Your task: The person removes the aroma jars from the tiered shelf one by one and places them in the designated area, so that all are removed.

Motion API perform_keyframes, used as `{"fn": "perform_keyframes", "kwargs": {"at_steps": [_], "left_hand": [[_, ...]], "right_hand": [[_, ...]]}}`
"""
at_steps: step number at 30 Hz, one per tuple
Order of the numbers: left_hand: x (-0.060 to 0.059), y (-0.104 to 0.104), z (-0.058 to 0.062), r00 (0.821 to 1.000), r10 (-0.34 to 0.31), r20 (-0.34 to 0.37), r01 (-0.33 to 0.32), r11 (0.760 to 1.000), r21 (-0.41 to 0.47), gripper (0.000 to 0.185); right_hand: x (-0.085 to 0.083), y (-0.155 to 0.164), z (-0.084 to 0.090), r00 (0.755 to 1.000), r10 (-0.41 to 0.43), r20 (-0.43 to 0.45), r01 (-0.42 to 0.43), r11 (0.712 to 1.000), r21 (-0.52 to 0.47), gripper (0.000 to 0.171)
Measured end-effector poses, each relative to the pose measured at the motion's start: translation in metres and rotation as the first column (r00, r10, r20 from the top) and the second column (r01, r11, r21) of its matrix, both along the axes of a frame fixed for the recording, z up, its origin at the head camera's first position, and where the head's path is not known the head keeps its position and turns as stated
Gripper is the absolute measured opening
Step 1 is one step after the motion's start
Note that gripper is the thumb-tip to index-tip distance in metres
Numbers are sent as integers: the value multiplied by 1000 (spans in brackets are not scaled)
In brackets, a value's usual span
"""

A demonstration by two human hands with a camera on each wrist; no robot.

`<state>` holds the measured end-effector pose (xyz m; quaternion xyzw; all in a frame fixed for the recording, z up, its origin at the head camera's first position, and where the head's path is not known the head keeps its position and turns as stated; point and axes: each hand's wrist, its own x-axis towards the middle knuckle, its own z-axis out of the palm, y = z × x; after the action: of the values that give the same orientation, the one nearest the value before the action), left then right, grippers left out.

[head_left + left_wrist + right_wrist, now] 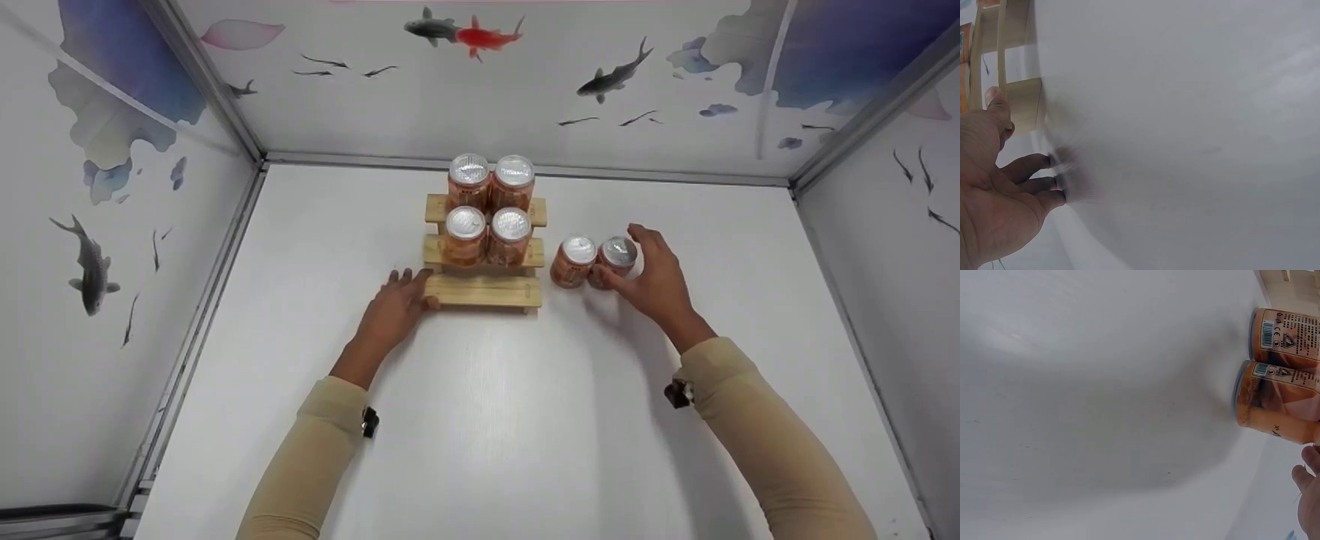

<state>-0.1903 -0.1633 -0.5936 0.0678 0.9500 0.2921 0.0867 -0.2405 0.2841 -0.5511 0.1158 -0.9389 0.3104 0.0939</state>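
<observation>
Resting flat on the white table [480, 420], fingers spread and loose, holding nothing: the left hand [394, 304], fingertips just touching the left end of the bottom step of the wooden rack [484, 291]. Possibly nudging the rack sideways with any push, being so light. Standing on the upper steps, near the back edge of the table, four orange cans [487, 210], two and two, maybe wobbling or tipping if the rack is shaking. Sitting on the table just right of the rack, two more cans, touching each other. Curling around the right can [616, 261], the right hand [656, 281], fingers cupping its side and top. Possibly bumping the left can [574, 261] over when lifting, being so close. Possibly slipping too, the can looking smooth and shiny.
</observation>
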Motion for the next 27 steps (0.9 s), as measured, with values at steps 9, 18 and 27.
{"fn": "perform_keyframes", "kwargs": {"at_steps": [9,18,27], "left_hand": [[0,0,0,999,3,32,-4,1000,24,73],[-1,0,-1,999,11,45,-12,1000,16,73],[-3,0,3,999,6,48,-7,1000,15,73]], "right_hand": [[1,-22,17,998,47,-43,-47,999,-18,86],[3,-47,25,991,112,-65,-113,994,-2,82],[1,-71,30,986,147,-81,-150,988,-29,81]]}}
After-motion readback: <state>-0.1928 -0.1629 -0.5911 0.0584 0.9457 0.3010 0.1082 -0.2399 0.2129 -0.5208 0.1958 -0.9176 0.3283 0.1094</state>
